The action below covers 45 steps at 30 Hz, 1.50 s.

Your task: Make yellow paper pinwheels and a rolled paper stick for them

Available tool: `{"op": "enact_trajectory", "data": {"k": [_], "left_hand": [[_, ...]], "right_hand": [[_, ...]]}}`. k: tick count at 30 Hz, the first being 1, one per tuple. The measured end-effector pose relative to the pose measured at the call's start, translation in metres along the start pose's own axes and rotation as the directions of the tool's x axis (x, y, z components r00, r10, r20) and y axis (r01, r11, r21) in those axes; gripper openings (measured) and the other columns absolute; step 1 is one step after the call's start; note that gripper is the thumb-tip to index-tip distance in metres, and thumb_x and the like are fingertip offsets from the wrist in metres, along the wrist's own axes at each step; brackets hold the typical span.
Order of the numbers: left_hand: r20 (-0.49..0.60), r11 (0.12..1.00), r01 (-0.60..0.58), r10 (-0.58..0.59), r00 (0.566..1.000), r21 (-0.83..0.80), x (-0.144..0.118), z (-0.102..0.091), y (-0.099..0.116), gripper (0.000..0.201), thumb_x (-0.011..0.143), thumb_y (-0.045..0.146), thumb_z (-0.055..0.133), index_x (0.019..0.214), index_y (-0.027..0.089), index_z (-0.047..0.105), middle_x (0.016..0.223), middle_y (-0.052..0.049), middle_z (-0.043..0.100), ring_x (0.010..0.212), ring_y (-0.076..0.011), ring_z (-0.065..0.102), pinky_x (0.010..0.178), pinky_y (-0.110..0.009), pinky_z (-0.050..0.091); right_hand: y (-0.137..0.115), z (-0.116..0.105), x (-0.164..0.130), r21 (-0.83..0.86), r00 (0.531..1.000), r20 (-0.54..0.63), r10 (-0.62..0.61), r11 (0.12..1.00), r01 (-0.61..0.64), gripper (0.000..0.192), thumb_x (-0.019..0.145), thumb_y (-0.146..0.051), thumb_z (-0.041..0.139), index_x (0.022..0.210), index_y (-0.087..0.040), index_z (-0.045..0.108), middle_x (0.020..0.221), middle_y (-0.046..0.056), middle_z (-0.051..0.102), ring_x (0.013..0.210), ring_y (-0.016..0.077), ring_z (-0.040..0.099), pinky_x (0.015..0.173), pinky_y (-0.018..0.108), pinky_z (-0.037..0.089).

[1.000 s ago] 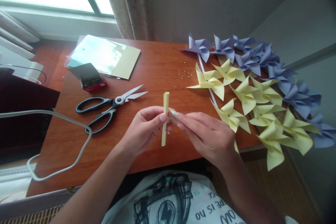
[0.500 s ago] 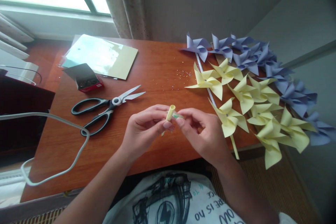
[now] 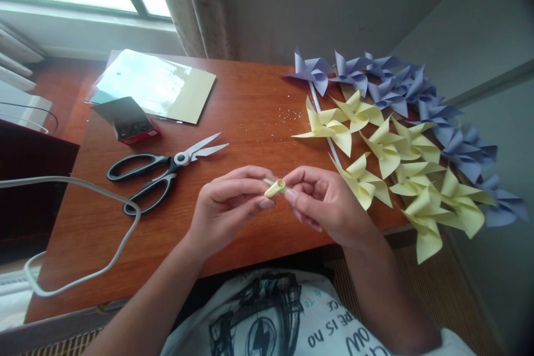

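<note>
Pale yellow rolled paper tube (image 3: pixel 275 187), open end toward camera, pinched between both hands' fingers (image 3: pixel 267 202)

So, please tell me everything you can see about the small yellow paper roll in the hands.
The paper roll is a pale yellow tube that looks like rolled paper, with an open round end facing the camera. It lies tilted, almost end-on, above the wooden table. The left hand pinches it, and the right hand touches its end. Most of its length is hidden by the fingers.
</note>
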<state>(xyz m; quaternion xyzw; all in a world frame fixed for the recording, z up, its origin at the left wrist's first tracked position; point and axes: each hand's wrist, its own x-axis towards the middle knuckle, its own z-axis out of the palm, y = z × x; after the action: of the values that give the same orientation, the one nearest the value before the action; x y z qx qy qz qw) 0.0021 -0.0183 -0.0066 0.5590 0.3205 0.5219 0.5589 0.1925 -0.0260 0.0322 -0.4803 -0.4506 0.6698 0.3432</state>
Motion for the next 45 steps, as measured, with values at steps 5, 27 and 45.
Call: {"op": "enact_trajectory", "data": {"k": [5, 27, 45], "left_hand": [[0.006, 1.000, 0.000, 0.000, 1.000, -0.023, 0.002, 0.000, 0.001, 0.006, 0.082, 0.016, 0.076, 0.079, 0.018, 0.081, 0.094, -0.011, 0.075, 0.090, -0.0212, 0.069, 0.075, -0.027, 0.057], [-0.023, 0.971, 0.162, -0.169, 0.985, -0.177, 0.001, 0.002, -0.004, 0.007, 0.082, 0.022, 0.077, 0.086, 0.018, 0.081, 0.091, -0.010, 0.073, 0.079, -0.0191, 0.067, 0.063, -0.026, 0.056], [-0.097, 0.908, -0.134, 0.187, 0.978, 0.398, -0.001, 0.005, -0.015, 0.019, 0.083, 0.007, 0.073, 0.096, 0.019, 0.078, 0.104, -0.007, 0.073, 0.092, -0.0158, 0.070, 0.081, -0.025, 0.057]], "right_hand": [[0.001, -0.001, -0.002, 0.028, 1.000, -0.001, 0.026, 0.999, -0.026, 0.014, 0.087, -0.028, 0.068, 0.093, -0.018, 0.061, 0.055, -0.008, 0.056, 0.042, 0.0049, 0.042, 0.036, 0.015, 0.031], [0.011, -0.005, 0.005, -0.053, 0.993, 0.013, -0.116, 0.992, 0.117, 0.014, 0.089, -0.023, 0.059, 0.099, -0.015, 0.065, 0.058, -0.006, 0.056, 0.048, 0.0059, 0.046, 0.044, 0.018, 0.034], [0.017, 0.005, 0.010, -0.857, 0.735, -0.005, -0.678, 0.382, 0.347, 0.014, 0.095, -0.016, 0.058, 0.094, -0.018, 0.072, 0.089, 0.006, 0.075, 0.079, 0.0177, 0.068, 0.073, 0.029, 0.052]]}}
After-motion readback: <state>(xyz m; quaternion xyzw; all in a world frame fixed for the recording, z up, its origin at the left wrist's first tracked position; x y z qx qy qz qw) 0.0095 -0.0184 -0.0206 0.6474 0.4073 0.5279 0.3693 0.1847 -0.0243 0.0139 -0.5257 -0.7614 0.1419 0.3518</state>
